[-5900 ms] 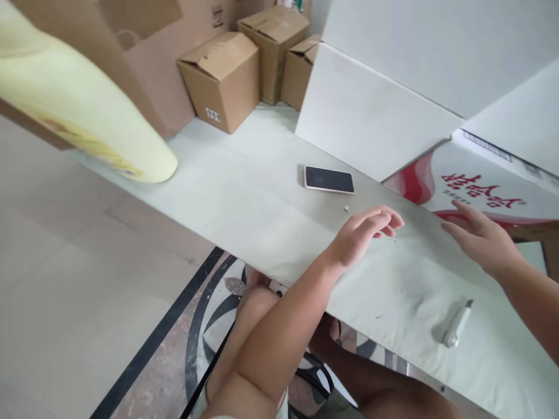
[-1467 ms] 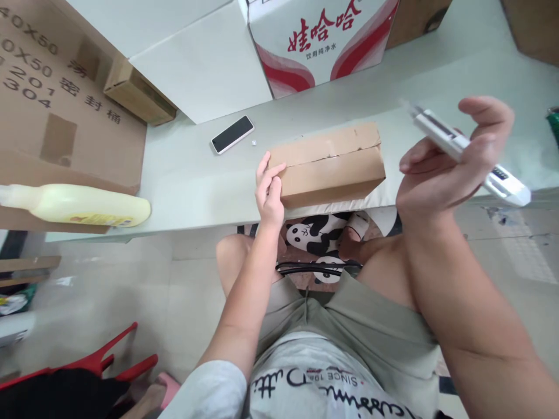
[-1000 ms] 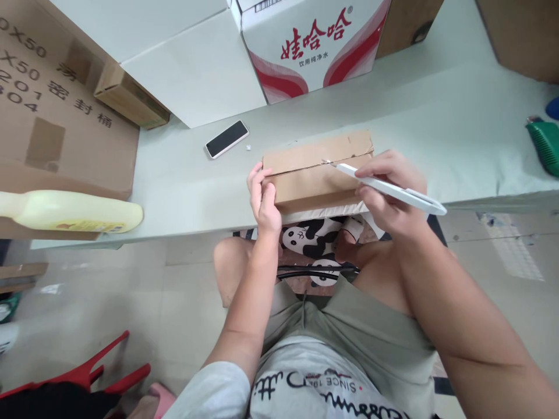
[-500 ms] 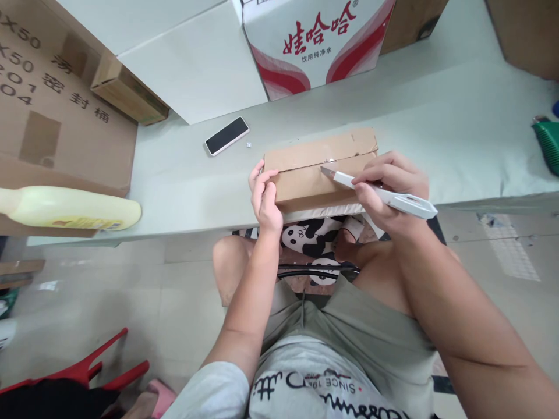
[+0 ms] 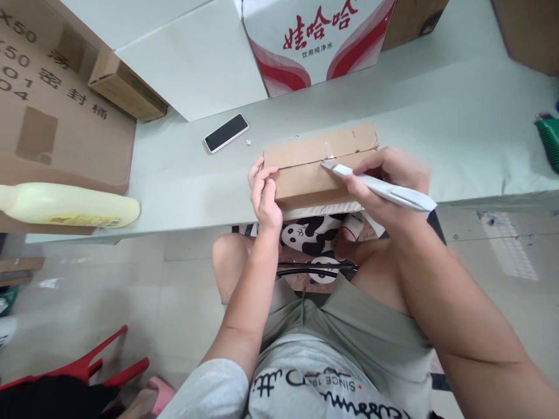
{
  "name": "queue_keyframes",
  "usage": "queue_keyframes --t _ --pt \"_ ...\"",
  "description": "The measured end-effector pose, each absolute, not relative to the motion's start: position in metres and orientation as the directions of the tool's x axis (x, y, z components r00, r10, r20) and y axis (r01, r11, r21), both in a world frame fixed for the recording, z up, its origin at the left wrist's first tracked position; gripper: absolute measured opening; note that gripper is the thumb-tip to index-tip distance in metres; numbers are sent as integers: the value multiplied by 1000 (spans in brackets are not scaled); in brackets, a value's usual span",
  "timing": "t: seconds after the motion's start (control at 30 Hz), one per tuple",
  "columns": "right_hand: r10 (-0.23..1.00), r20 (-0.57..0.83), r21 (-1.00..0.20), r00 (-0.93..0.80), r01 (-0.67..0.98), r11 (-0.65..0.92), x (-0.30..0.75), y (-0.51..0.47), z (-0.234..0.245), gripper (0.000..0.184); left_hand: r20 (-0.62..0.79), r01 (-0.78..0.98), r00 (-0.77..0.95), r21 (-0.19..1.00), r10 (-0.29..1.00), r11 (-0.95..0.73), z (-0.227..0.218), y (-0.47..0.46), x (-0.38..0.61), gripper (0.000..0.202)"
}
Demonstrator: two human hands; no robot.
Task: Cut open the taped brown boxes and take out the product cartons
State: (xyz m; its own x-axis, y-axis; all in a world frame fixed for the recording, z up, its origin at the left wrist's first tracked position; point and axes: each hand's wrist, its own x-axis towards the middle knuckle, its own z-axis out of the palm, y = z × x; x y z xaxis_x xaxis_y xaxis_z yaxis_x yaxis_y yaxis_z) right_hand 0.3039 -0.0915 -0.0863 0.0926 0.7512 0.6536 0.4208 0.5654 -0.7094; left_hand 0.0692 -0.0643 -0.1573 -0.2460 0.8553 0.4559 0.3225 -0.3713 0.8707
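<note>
A small brown cardboard box [image 5: 301,180] lies near the front edge of the table, a seam running along its top. My left hand [image 5: 265,195] is wrapped round the left end of the box, thumb in front and fingers over the top. In my right hand [image 5: 388,180] is a white utility knife [image 5: 393,193], its handle pointing right. The knife's blade [image 5: 328,165] is out, and its tip is at the seam, close to a small piece of clear tape at the middle.
A phone [image 5: 226,133] lies behind the box to the left. White and red-printed cartons [image 5: 321,52] line the back. A pale yellow bottle [image 5: 74,205] lies at the left before a big carton [image 5: 65,134]. Something green [image 5: 549,142] sits at the right edge.
My right hand has tilted the knife and shifted slightly left and up, bringing the blade tip from just below the seam onto it. My left hand keeps its hold on the box.
</note>
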Motion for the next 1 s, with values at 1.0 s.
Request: queue_keyframes --t 1.0 --pt "885 433 -874 169 319 367 315 -75 -87 28 491 343 -225 848 842 -403 -160 -62 68 49"
